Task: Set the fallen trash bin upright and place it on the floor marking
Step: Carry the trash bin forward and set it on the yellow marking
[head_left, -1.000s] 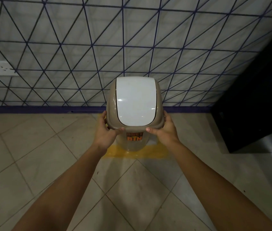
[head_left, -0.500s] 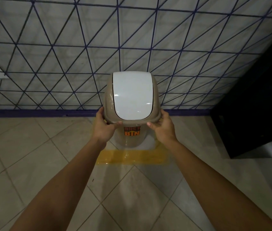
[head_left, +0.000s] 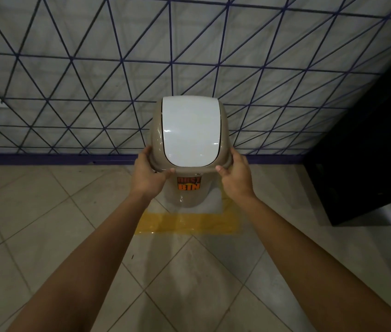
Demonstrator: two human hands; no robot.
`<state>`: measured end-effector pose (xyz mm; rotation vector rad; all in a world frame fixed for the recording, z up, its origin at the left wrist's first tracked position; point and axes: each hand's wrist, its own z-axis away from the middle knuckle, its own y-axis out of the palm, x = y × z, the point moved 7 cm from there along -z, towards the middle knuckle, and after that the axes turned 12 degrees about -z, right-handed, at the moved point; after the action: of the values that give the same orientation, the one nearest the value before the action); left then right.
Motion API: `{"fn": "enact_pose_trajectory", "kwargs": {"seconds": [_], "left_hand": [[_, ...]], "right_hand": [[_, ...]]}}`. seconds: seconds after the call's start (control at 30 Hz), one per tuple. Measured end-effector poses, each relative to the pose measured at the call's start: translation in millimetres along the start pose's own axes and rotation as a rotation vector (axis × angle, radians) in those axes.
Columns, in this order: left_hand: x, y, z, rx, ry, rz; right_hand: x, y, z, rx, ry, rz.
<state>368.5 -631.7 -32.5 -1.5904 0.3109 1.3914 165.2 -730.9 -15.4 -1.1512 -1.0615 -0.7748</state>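
Here the left hand [head_left: 150, 174] was curled around the left side of the trash bin [head_left: 189, 195], fingers wrapped on the rim of its tan top and thumb along the front edge. The right hand [head_left: 235, 176] gripped the rim's right side the same way, so both were clamped on the bin. There was one bin, standing upright, with one white swing lid [head_left: 190, 130] and one orange label [head_left: 189, 183] on its front. Its base sat inside the floor marking [head_left: 187, 224], a yellow tape outline on the tiled floor [head_left: 46, 212], close to the wall [head_left: 94, 80] at the floor's far edge. One dark cabinet [head_left: 369, 164] stood along the floor's right edge, well apart from the bin. Bare tiles lay open to the left and nearer the person.
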Motion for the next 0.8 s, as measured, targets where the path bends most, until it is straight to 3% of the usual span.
{"fn": "enact_pose_trajectory", "kwargs": {"seconds": [0.1, 0.2, 0.4, 0.8], "left_hand": [[-18, -7, 4, -0.091, 0.127, -0.209], [-29, -6, 6, -0.076, 0.208, -0.248], [-33, -6, 7, -0.104, 0.243, -0.389], [-35, -4, 10, -0.089, 0.206, -0.448]], "right_hand": [[15, 2, 2, -0.003, -0.086, 0.022], [22, 7, 1, 0.024, -0.112, 0.047], [21, 9, -1, 0.008, -0.106, 0.092], [26, 11, 0, 0.003, -0.095, 0.196]]}}
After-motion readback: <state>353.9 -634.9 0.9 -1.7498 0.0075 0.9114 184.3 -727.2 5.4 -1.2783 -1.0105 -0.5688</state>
